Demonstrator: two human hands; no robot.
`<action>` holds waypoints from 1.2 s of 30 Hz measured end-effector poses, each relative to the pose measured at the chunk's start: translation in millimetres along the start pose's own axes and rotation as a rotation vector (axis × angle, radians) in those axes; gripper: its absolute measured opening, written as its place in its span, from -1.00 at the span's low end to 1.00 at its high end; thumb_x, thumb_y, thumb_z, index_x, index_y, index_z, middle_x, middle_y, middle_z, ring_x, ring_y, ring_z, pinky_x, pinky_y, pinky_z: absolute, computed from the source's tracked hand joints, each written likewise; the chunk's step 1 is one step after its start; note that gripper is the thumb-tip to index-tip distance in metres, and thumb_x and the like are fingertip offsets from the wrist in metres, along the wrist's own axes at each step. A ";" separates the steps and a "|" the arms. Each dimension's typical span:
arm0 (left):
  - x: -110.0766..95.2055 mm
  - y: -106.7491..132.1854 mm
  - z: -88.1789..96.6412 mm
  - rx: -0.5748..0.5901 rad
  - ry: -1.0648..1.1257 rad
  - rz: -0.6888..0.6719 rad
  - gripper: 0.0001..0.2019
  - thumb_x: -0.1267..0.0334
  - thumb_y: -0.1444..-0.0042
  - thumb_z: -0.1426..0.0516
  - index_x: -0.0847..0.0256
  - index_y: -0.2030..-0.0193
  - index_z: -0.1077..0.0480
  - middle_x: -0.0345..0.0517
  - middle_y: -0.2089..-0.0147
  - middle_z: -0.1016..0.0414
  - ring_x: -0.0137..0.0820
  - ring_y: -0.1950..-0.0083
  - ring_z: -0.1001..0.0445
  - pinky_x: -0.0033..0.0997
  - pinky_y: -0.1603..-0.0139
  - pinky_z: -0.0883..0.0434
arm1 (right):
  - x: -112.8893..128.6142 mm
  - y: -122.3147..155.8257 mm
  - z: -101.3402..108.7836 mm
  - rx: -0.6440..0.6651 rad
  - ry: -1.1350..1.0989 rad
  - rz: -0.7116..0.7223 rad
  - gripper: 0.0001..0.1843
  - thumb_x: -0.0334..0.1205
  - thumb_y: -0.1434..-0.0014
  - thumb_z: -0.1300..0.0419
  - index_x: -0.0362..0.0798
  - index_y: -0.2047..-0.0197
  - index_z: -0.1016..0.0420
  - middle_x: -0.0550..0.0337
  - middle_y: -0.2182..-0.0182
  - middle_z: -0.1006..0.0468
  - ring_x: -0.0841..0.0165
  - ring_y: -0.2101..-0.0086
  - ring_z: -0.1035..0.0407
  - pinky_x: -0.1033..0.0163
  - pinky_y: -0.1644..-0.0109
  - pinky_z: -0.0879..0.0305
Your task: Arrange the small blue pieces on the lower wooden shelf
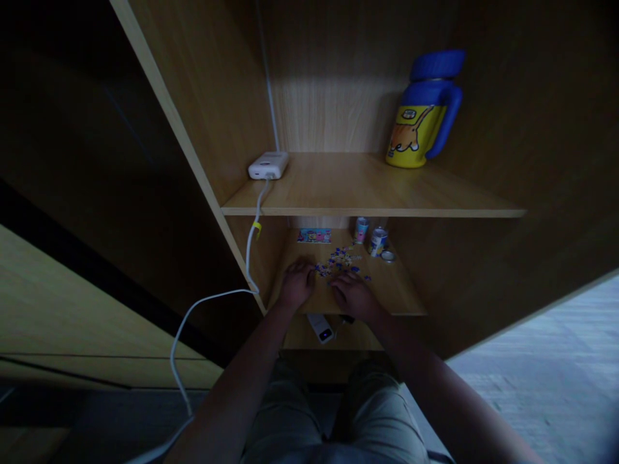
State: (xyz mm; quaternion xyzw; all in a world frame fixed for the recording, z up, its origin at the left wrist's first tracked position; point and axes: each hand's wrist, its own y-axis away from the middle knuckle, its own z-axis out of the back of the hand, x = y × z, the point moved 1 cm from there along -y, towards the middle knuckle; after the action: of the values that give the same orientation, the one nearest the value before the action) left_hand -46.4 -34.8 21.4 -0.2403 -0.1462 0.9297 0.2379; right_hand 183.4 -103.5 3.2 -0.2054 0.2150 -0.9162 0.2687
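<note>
A loose pile of small jigsaw puzzle pieces (340, 257), blue, white and yellowish, lies on the lower shelf (322, 299). My left hand (297, 283) rests at the pile's left edge, fingers slightly bent and apart. On the near right side, my right hand (355, 295) reaches over the shelf, its fingers loosely extended toward the nearest pieces. No piece can be made out in either hand; the dim light blurs the fingertips. Behind the pile lies a colourful picture card (314, 236). Two small printed tins (361, 230) stand at the back right, with a round metal lid (387, 256) beside the nearer one.
Above my hands, a middle shelf (333, 187) holds a white power device (269, 165) and a blue-yellow handled bottle (420, 116). A white cable (249, 258) hangs down at the left. Below sits a white power bank (320, 327) with a lit display. Cabinet walls enclose both sides.
</note>
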 end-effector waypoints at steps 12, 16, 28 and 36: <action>17.6 -4.0 -8.3 0.062 0.065 -0.014 -0.56 0.52 -0.32 -0.18 0.06 -0.20 -0.70 -0.03 -0.32 -0.70 -0.10 -0.42 -0.57 0.05 -0.59 -0.40 | -48.0 22.3 20.2 -0.255 0.072 -0.521 -0.68 -0.33 -0.39 -0.12 -0.01 0.04 -0.74 -0.07 0.06 -0.72 0.04 0.00 -0.51 -0.05 -0.24 -0.40; 22.7 -4.6 -12.3 0.056 0.036 -0.007 -0.57 0.47 -0.35 -0.19 0.11 -0.26 -0.67 0.03 -0.41 -0.64 -0.08 -0.49 -0.52 0.07 -0.63 -0.37 | -41.0 19.6 15.8 -0.110 0.147 -0.448 -0.73 -0.31 -0.44 -0.17 -0.03 0.01 -0.74 -0.08 -0.01 -0.71 0.01 -0.07 -0.48 -0.04 -0.26 -0.36; 21.4 -5.7 -13.1 0.048 0.058 0.011 -0.57 0.48 -0.34 -0.18 0.14 -0.27 -0.67 0.08 -0.38 -0.66 -0.09 -0.46 -0.56 0.05 -0.63 -0.38 | -34.8 15.8 8.7 -0.061 0.203 -0.380 -0.81 -0.11 -0.51 -0.28 0.02 0.02 -0.72 -0.05 0.02 -0.73 0.03 -0.06 -0.49 -0.04 -0.22 -0.38; 23.6 -5.9 -16.5 -0.007 0.015 0.041 -0.49 0.44 -0.39 -0.14 0.12 -0.41 -0.57 0.03 -0.46 -0.60 -0.09 -0.50 -0.52 0.02 -0.65 -0.37 | -32.7 13.7 10.8 -0.051 0.243 -0.426 -0.80 -0.08 -0.52 -0.29 0.02 0.03 -0.72 -0.06 0.04 -0.73 0.04 -0.02 -0.53 -0.01 -0.16 -0.39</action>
State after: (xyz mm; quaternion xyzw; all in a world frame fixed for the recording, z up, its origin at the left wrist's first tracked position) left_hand -53.9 -15.0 0.9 -0.2512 -0.1427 0.9320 0.2190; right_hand 219.4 -98.1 -3.3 -0.1409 0.2208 -0.9644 0.0362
